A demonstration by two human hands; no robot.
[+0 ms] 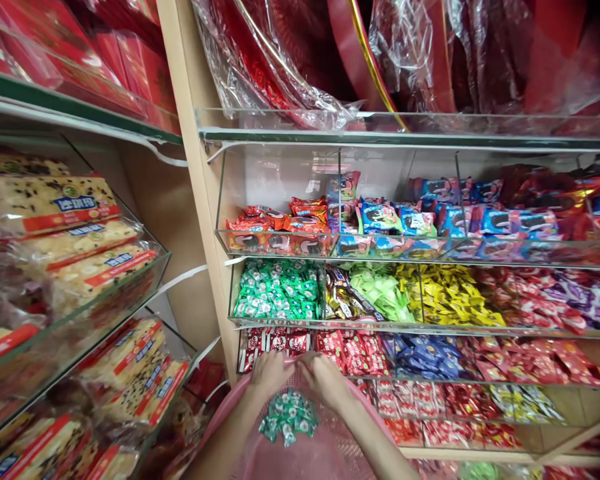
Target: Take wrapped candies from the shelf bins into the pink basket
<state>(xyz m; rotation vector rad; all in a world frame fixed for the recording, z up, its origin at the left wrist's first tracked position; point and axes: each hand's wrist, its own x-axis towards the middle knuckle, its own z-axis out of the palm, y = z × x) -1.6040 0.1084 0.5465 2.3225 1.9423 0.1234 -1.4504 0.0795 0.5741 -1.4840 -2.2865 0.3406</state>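
Both of my hands grip the far rim of a pink mesh plastic basket [340, 437], one beside the other. My left hand [270, 373] is closed on the rim, its fingertips hidden by blur. Close by on the right, my right hand [323, 377] closes over the same rim. Inside the basket, between my forearms, lies a small heap of green wrapped candies [289, 419]. The rim is up against the front of the shelf with dark red packets [277, 340]. Above my hands, a glass bin holds green wrapped candies [277, 287] that look alike.
To the right stand bins of yellow candies [445, 293], blue packets [425, 353] and red packets [353, 350]. Cookie packs [390, 217] sit higher up. Glass shelves on the left carry wrapped rice-crisp bars [60, 200]. A wooden post [200, 167] divides the two shelf units.
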